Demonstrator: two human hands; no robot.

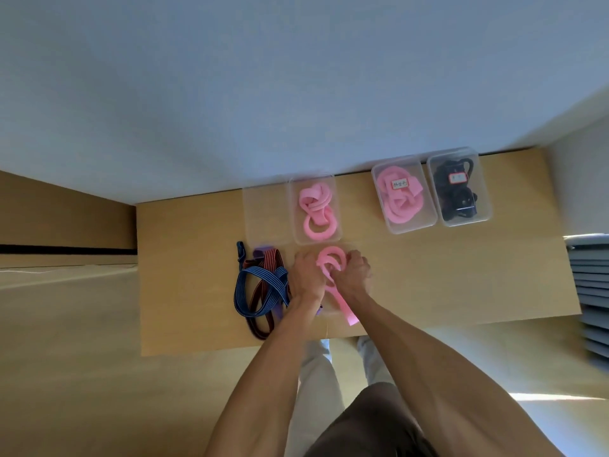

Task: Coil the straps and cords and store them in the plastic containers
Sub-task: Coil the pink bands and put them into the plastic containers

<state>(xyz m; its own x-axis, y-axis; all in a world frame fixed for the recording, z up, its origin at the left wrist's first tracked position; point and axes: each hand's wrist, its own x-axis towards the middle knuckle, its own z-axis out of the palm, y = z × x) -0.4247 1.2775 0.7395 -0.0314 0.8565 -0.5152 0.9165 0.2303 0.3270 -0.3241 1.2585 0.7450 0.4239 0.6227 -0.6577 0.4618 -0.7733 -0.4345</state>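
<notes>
Head view, frame centre | left hand (pixel 308 275) and right hand (pixel 352 273) both curled on pink strap (pixel 331 258), half coiled, tail trailing toward lower frame | open box (pixel 314 209) just above, holds pink coils | striped straps (pixel 260 288) left of hands | two lidded boxes (pixel 431 192) upper right on table (pixel 428 275)

Both bare forearms extended forward, converging. Left hand (pixel 306 275) and right hand (pixel 351 273) close together, knuckles up, fingers curled in a grip on the pink strap (pixel 331 258) between them.
</notes>
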